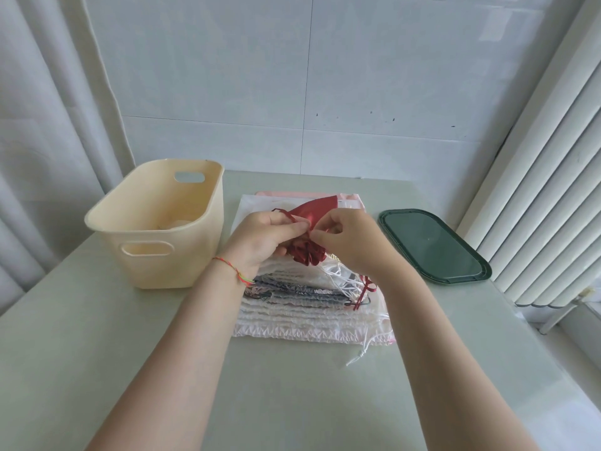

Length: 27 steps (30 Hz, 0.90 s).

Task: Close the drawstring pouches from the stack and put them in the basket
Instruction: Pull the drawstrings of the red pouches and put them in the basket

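A dark red satin drawstring pouch (313, 211) is held above the stack of pouches (312, 317) in the middle of the table. Its mouth is gathered into a bunch of ruffles (309, 252) that points toward me. My left hand (260, 240) pinches the red cord at the gathered neck. My right hand (348, 242) pinches the neck from the other side. The stack holds several white, pink and patterned pouches with loose white and red cords on its right edge. The cream plastic basket (201, 203) stands left of the stack.
A dark green tray-like lid (432, 245) lies on the table right of the stack. White curtains hang at the left and a white ribbed radiator stands at the right. The grey-green table (309, 402) runs bare toward me.
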### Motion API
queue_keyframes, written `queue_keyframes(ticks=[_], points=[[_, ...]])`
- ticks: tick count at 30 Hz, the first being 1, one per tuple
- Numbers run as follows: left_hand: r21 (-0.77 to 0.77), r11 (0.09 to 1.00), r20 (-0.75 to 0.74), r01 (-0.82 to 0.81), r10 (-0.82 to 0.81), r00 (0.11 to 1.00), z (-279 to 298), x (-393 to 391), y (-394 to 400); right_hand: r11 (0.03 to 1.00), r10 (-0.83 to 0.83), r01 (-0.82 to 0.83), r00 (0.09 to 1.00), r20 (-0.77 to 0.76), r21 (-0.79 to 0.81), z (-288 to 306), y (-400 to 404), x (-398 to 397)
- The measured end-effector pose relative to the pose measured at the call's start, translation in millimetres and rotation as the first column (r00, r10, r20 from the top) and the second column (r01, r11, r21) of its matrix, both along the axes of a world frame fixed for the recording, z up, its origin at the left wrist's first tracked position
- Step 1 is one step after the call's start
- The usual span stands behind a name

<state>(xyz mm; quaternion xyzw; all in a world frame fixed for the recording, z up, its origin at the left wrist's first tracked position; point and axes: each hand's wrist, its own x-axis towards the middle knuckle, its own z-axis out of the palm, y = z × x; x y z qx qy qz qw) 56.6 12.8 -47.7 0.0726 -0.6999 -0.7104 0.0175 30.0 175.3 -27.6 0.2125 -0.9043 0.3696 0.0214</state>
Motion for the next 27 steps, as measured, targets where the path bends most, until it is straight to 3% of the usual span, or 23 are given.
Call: queue_keyframes(ticks=[5, 9, 13, 18, 27], points=[[-0.035, 0.999, -0.037, 0.020, -0.022, 0.999, -1, 1, 1, 0.999, 0.018, -0.018, 1.000, -0.001, 0.031, 4, 4, 2], [-0.078, 0.994, -0.113, 0.077, -0.085, 0.990, -1, 1, 0, 0.973, -0.078, 0.040, 0.984, -0.158, -0.228, 6, 3, 1], [-0.194, 0.976, -0.188, 0.100, -0.137, 0.973, 1, 3, 1, 0.978, -0.010, 0.017, 0.999, 0.038, -0.207, -3, -7, 3], [-0.439, 0.880, -0.327, -0.182, 0.032, 0.944, -3, -1, 1, 0.970, -0.033, 0.064, 0.990, 0.134, -0.233, -9, -7, -2], [-0.442, 0.865, -0.410, -0.238, 0.041, 0.911, -4, 0, 7, 0.939, 0.050, 0.061, 0.949, 0.311, -0.337, -8, -5, 2]])
